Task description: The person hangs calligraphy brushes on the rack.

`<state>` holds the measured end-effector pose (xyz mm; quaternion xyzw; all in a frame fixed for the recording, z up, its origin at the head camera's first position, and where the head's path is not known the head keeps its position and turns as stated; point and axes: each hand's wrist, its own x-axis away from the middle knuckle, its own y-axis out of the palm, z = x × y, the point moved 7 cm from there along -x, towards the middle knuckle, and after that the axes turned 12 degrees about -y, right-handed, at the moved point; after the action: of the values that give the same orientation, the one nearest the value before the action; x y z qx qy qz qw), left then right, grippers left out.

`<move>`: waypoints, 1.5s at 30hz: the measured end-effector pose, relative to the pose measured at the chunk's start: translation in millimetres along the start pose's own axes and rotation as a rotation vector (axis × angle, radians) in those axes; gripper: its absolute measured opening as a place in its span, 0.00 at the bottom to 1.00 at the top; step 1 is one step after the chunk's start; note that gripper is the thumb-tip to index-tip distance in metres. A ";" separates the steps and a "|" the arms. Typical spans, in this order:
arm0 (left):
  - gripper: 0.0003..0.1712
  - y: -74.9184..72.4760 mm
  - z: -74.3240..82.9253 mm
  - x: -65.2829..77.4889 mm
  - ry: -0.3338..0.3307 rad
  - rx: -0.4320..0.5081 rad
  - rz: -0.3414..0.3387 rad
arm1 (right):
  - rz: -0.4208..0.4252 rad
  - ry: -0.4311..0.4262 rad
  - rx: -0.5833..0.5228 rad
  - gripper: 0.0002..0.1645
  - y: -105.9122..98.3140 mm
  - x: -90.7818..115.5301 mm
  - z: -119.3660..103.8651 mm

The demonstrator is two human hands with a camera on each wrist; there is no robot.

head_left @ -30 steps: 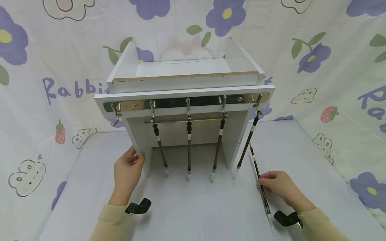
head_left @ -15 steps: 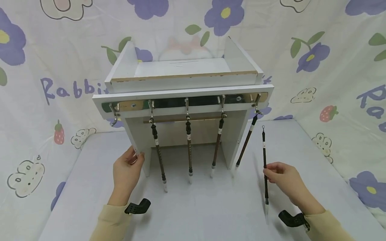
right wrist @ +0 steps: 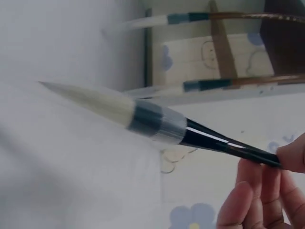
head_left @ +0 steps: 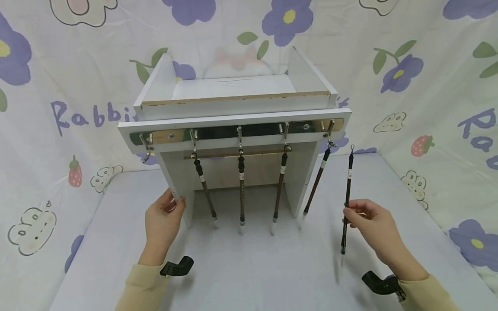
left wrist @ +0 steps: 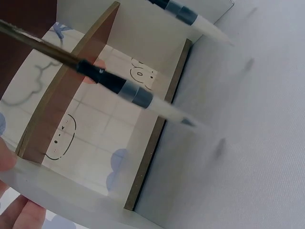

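My right hand (head_left: 371,226) pinches a calligraphy brush (head_left: 349,177) by its dark handle, between thumb and fingers, to the right of the white rack. The brush stands nearly upright with its wire loop on top and its pale bristles pointing down; in the right wrist view the bristle head (right wrist: 95,105) shows large and comes to a point. My left hand (head_left: 163,224) grips the front edge of the rack's left side panel (head_left: 177,185). More brushes, such as the rightmost brush (head_left: 317,183), hang by loops from hooks on the rack's front board (head_left: 233,116).
A bare metal hook (head_left: 145,149) sits at the far left of the hook strip (head_left: 218,133). The rack's upper shelf (head_left: 233,86) has raised sides. Under everything lies a white tabletop (head_left: 253,272), and a flower-print cloth (head_left: 389,34) stands behind and beside it.
My right hand has lifted the brush and carried it slightly right, turning it from leaning left to nearly upright. The leftmost hanging brush swings a little. My left hand stays on the side panel.
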<state>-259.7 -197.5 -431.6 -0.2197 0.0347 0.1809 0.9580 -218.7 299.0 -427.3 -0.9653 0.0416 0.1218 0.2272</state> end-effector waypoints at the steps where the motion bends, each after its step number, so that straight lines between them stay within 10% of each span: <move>1: 0.23 -0.3 0.2 0.1 0.005 -0.001 0.003 | 0.002 -0.013 -0.005 0.19 0.1 0.3 -3.4; 25: 0.23 -0.8 1.5 -1.2 0.019 0.011 0.017 | 0.051 -0.437 -0.092 0.09 7.4 10.9 -92.1; 45: 0.24 -0.5 -0.2 -2.1 0.006 -0.003 0.015 | -0.190 -0.653 -0.083 0.10 87.6 2.4 -165.1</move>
<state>-261.5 -198.7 -431.3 -0.2211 0.0387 0.1873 0.9563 -192.6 146.7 -322.3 -0.8833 -0.1284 0.4044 0.1995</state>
